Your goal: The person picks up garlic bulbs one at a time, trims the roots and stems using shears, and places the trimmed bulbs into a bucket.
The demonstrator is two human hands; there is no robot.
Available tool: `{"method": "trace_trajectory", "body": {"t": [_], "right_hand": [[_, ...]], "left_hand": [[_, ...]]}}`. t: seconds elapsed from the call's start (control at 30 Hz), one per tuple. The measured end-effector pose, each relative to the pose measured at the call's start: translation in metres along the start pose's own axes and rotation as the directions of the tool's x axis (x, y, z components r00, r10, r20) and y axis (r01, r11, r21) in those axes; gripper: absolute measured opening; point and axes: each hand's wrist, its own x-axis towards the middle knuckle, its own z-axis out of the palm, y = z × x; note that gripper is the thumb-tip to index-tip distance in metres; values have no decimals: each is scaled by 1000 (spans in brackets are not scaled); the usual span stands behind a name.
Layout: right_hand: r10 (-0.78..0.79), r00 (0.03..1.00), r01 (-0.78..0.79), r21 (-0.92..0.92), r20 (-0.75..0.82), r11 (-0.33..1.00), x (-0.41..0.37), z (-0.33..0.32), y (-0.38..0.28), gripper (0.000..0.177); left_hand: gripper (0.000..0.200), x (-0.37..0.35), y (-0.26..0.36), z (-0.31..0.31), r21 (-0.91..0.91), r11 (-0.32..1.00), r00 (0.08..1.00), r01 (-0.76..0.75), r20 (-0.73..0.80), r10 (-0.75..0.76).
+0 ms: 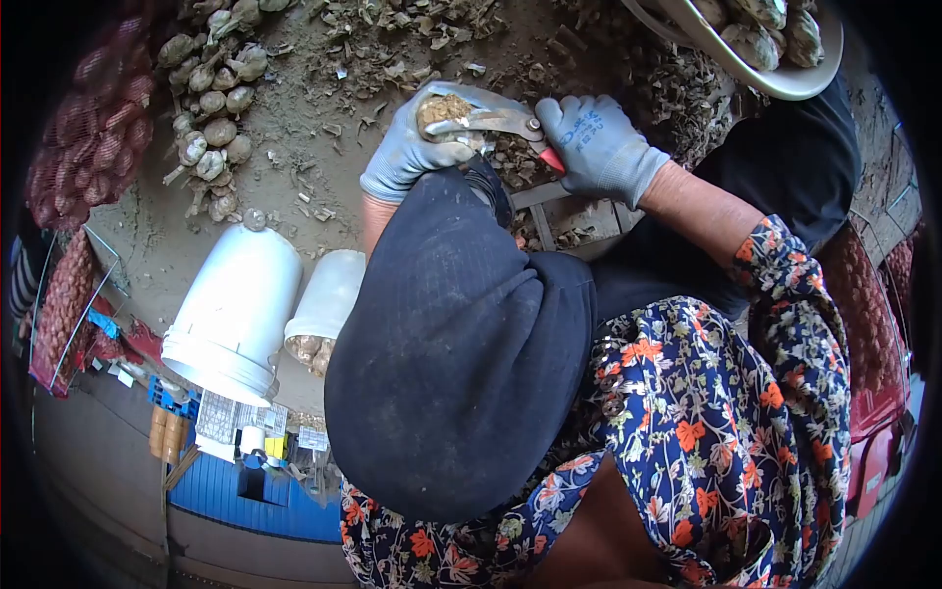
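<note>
My left hand (407, 145), in a pale grey work glove, is closed around a garlic bulb (447, 109) with its brown, rough end facing up. My right hand (597, 147), in a matching glove with blue print, grips a pair of pruning shears (506, 120). A bit of red handle shows below the fist. From the pivot, the metal blades reach left to the bulb and overlap its lower edge. Both hands are just beyond my dark-trousered knee (442, 324).
Several garlic bulbs (218, 131) lie in a heap at upper left, beside red mesh sacks (93, 128). A white bucket (235, 294) and a smaller tub (329, 290) holding bulbs lie left of my knee. A pale basin (829, 54) of garlic stands upper right. Dry skins (392, 59) litter the ground.
</note>
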Motion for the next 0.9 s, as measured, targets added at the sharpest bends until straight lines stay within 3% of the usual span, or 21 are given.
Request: {"method": "trace_trajectory", "body": {"t": [0.03, 0.07, 0.1, 0.17, 0.23, 0.3, 0.33, 0.37, 0.4, 0.43, 0.5, 0.57, 0.6, 0.63, 0.7, 0.73, 0.77, 0.8, 0.83, 0.87, 0.9], "right_hand": [[8, 998, -12, 60, 67, 998, 2, 0, 1, 40], [75, 994, -97, 299, 85, 949, 3, 21, 11, 38], [78, 994, -98, 296, 77, 950, -1, 33, 15, 38], [287, 956, -288, 378, 60, 880, -3, 48, 23, 33], [318, 945, -313, 494, 77, 811, -3, 56, 26, 31], [389, 911, -393, 566, 135, 724, -1, 45, 23, 33], [392, 911, -388, 593, 129, 705, -2, 39, 24, 35], [391, 909, -391, 623, 146, 678, -3, 37, 24, 37], [385, 914, -374, 625, 124, 685, -3, 37, 27, 37], [388, 914, -372, 634, 121, 678, -5, 37, 30, 39], [396, 913, -363, 641, 99, 677, -3, 31, 38, 41], [434, 889, -415, 655, 144, 632, -6, 24, 37, 43], [440, 882, -430, 672, 169, 603, -5, 20, 35, 44], [437, 883, -428, 675, 171, 601, -4, 18, 33, 44], [413, 894, -416, 667, 175, 618, -2, 15, 30, 45], [405, 905, -375, 688, 127, 622, -2, 15, 27, 47], [381, 910, -382, 685, 162, 621, -2, 11, 28, 45], [377, 908, -395, 677, 184, 621, -2, 8, 29, 43], [377, 902, -412, 671, 208, 616, -1, 6, 29, 42], [376, 903, -411, 677, 209, 611, 0, 3, 30, 42], [386, 896, -422, 685, 218, 593, 1, 1, 31, 41]], "left_hand": [[63, 0, -4, -2, -59, 997, 999, 42, 1, -42], [65, 1, -16, -8, -62, 998, 999, 20, 50, -17], [70, -1, -21, -15, -81, 996, 997, -29, 62, 34], [75, -2, -13, -18, -107, 988, 990, -110, 76, 118], [78, 5, -1, -11, -75, 995, 993, -71, -102, 64], [81, 18, 13, 7, -74, 947, 948, -312, -86, 305], [81, 32, 20, 13, -231, 889, 918, -395, -76, 388], [81, 37, 36, 23, -392, 808, 891, -440, -75, 449], [77, 37, 51, 28, -508, 778, 886, -371, 58, 460], [72, 47, 66, 30, -471, 765, 853, -439, 50, 520], [65, 59, 103, 55, -226, 763, 775, -606, 47, 630], [62, 72, 148, 93, 91, 545, 553, -833, 133, 823], [60, 80, 168, 113, 291, 359, 428, -887, 222, 876], [59, 88, 183, 129, 456, 134, 310, -880, 337, 889], [62, 105, 200, 141, 767, -232, 286, -598, 474, 833], [62, 115, 199, 134, 812, -177, 413, -556, 455, 789], [54, 124, 202, 122, 722, -110, 365, -683, 468, 805], [31, 144, 205, 95, 592, -150, 246, -792, 533, 809], [21, 155, 192, 66, 577, 186, 357, -795, 198, 913], [20, 148, 199, 52, 602, 581, 530, -548, -288, 797], [16, 164, 203, 9, 675, 630, 416, -384, -482, 771]]}}
